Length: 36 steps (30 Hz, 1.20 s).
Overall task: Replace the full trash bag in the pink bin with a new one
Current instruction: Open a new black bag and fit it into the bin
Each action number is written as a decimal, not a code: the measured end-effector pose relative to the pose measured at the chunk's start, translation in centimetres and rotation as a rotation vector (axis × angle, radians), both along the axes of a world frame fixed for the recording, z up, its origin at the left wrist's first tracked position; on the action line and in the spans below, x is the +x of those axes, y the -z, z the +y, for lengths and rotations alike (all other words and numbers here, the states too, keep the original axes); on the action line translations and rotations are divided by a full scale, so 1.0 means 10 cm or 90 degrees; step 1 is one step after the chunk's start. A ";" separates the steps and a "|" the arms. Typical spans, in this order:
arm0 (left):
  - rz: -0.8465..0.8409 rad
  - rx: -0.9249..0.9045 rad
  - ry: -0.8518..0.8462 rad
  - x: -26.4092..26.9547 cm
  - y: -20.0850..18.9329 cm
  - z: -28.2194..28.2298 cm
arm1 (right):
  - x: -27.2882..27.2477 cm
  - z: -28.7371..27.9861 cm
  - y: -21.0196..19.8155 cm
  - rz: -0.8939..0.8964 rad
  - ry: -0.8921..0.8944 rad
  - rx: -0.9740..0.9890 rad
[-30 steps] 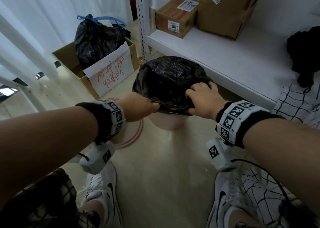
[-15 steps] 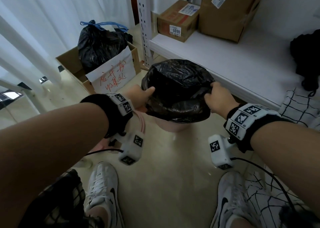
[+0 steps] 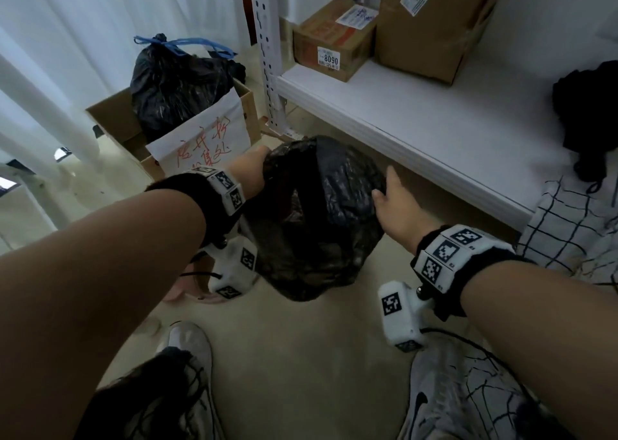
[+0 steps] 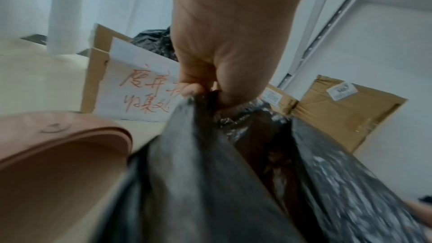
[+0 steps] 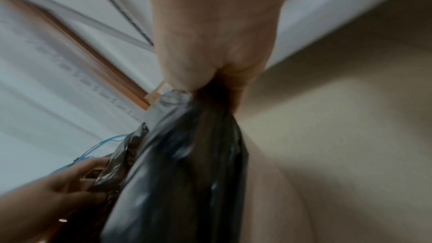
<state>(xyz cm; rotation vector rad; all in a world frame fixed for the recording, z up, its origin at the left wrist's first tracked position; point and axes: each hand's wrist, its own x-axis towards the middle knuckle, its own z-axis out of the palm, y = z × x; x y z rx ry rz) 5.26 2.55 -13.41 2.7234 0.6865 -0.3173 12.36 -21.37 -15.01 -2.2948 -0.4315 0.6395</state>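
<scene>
A full black trash bag (image 3: 321,218) hangs in the air between my hands, above the floor. My left hand (image 3: 257,168) pinches the bag's left top edge; the left wrist view shows its fingers (image 4: 194,90) curled on the black plastic (image 4: 210,173). My right hand (image 3: 388,198) grips the right top edge, its fingers (image 5: 236,80) closed on bunched plastic (image 5: 187,163) in the right wrist view. The pink bin (image 3: 184,289) stands on the floor under my left wrist, mostly hidden; its open rim (image 4: 70,134) shows beside the bag.
A cardboard box (image 3: 113,121) with a paper sign in red writing holds another tied black bag (image 3: 177,84) at the back left. A white shelf (image 3: 418,131) with cardboard boxes (image 3: 334,38) runs along the right. My shoes (image 3: 190,342) are below.
My hands went from the near rim to the bag's two sides. The bag has come up and out of the pink bin, toward me.
</scene>
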 end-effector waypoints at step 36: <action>0.050 -0.073 -0.055 -0.20 -0.01 -0.13 | 0.02 0.19 0.01 -0.181 -0.049 -0.283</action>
